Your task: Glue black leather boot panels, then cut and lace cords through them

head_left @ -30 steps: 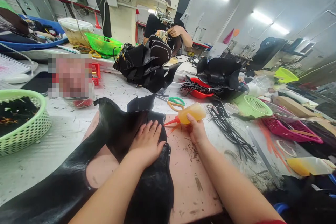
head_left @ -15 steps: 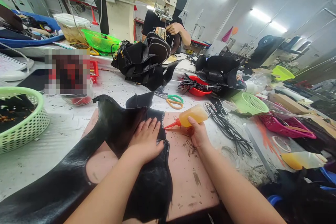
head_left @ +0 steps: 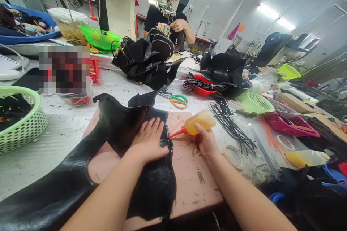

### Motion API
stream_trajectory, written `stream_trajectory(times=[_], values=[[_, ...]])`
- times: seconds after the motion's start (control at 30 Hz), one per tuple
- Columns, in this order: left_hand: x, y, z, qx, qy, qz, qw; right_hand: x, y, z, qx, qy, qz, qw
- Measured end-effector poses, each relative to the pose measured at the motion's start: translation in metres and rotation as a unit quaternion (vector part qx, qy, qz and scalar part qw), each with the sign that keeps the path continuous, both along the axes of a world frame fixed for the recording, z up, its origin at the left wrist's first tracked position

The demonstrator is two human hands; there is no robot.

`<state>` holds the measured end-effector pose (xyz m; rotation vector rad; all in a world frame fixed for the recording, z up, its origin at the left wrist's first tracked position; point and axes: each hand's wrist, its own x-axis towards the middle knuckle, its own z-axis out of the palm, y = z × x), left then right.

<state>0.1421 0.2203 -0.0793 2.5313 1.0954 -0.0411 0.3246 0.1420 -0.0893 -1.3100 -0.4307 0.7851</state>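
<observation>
- Left hand [head_left: 149,142] lies flat, fingers slightly spread, on a glossy black leather piece [head_left: 155,187] atop a pink board [head_left: 189,177].
- Right hand [head_left: 206,140] grips a translucent amber bottle [head_left: 202,121], red nozzle [head_left: 178,132] toward eight o'clock.

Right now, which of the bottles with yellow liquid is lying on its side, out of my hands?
The loose bottle on the right, nearer you than the pink basket; the red-tipped bottle is in your right hand.
</observation>
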Motion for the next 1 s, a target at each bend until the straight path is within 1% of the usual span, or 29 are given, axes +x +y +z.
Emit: stream_trajectory(times=[0.23, 0.43, 0.67, 0.8, 1.0], values=[[0.0, -0.001, -0.001, 0.002, -0.003, 0.006, 1.0, -0.005, -0.007, 0.004, 0.006, -0.017, 0.012, 1.0], [0.0, 0.001, -0.003, 0.008, -0.001, -0.007, 1.0, -0.007, -0.013, 0.007, 0.011, -0.044, 0.005, 0.999], [0.0, 0.002, -0.005, 0.005, -0.003, -0.006, 1.0, -0.008, -0.023, 0.003, 0.005, -0.054, 0.003, 0.999], [0.0, 0.003, -0.005, 0.014, 0.002, -0.019, 1.0, -0.011, -0.028, 0.002, 0.0, -0.051, 0.008, 0.999], [0.0, 0.004, -0.005, 0.005, 0.005, -0.023, 1.0, -0.014, -0.037, -0.001, -0.001, -0.042, 0.018, 0.999]])
